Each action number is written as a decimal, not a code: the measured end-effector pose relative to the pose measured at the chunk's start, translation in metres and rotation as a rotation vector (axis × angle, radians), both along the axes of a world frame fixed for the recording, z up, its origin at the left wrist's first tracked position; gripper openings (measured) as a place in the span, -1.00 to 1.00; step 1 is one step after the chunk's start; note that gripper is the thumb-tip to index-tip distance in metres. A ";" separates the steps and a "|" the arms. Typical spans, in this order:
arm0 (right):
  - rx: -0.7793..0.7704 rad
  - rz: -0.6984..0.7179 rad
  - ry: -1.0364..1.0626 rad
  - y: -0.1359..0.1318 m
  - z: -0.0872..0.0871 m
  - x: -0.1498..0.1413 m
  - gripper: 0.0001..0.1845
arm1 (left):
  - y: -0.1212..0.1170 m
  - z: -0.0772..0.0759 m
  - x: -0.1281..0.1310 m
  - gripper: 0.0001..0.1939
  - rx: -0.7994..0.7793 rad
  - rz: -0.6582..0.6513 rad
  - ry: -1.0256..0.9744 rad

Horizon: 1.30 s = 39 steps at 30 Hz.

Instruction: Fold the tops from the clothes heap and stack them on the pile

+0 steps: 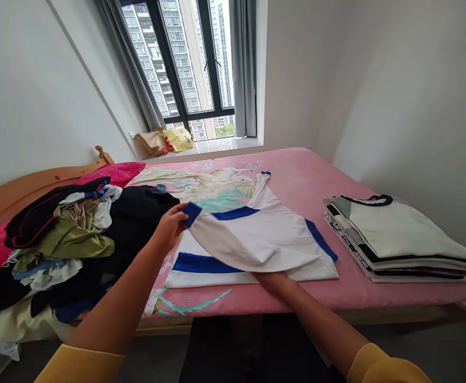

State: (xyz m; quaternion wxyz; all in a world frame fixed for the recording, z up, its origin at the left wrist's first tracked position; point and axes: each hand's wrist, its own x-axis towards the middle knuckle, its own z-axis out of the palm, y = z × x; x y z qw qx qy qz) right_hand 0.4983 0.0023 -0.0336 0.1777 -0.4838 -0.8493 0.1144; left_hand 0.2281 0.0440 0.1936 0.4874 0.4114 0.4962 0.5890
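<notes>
A white long-sleeved shirt (289, 229) with blue bands lies on the bed in front of me, partly folded. My left hand (173, 226) pinches the blue cuff of one sleeve and holds it raised above the shirt's left side. Under the near part of that sleeve reaches my right hand (273, 281); its fingers are hidden by the white cloth. The other sleeve stretches away toward the far side of the bed, ending in a blue cuff.
On the left lies a heap of crumpled clothes (73, 234) beside a pink pillow (113, 173) and wooden headboard (29, 183). A stack of folded shirts (404, 229) sits on the right of the pink bed sheet (297, 175). Bags (179, 139) rest on the windowsill.
</notes>
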 end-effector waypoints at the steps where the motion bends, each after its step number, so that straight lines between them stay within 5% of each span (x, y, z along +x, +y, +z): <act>1: 0.011 0.016 -0.032 0.002 0.000 0.005 -0.49 | 0.001 -0.012 -0.014 -0.50 -0.007 0.041 0.014; 5: 0.042 -0.090 -0.051 0.008 -0.001 0.022 -0.42 | -0.009 -0.070 -0.065 -0.43 0.026 0.140 0.185; 10: -0.004 -0.228 0.012 0.000 -0.015 0.034 -0.29 | -0.040 -0.165 -0.101 -0.61 -0.282 0.195 0.610; 14: -0.118 -0.231 0.013 -0.009 -0.024 0.043 -0.23 | -0.051 -0.203 -0.111 -0.71 -0.358 0.197 0.693; 16: -0.199 -0.267 0.060 -0.011 -0.024 0.047 -0.15 | -0.048 -0.207 -0.114 -0.70 -0.376 0.180 0.708; 19: -0.278 -0.336 0.285 -0.012 -0.019 0.050 -0.30 | -0.041 -0.206 -0.119 -0.70 -0.390 0.151 0.713; 22: -0.258 -0.572 0.567 -0.012 -0.013 0.052 -0.34 | -0.037 -0.205 -0.122 -0.69 -0.388 0.132 0.710; 25: -0.195 -0.811 0.638 -0.016 -0.010 0.060 -0.43 | -0.037 -0.206 -0.124 -0.66 -0.380 0.123 0.715; 32: -0.579 -0.821 0.815 -0.036 -0.014 0.085 -0.61 | -0.040 -0.208 -0.126 -0.71 -0.351 0.102 0.804; 39: -0.609 -0.751 0.752 -0.053 -0.003 0.084 -0.48 | -0.055 -0.201 -0.122 -0.71 -0.281 0.223 1.106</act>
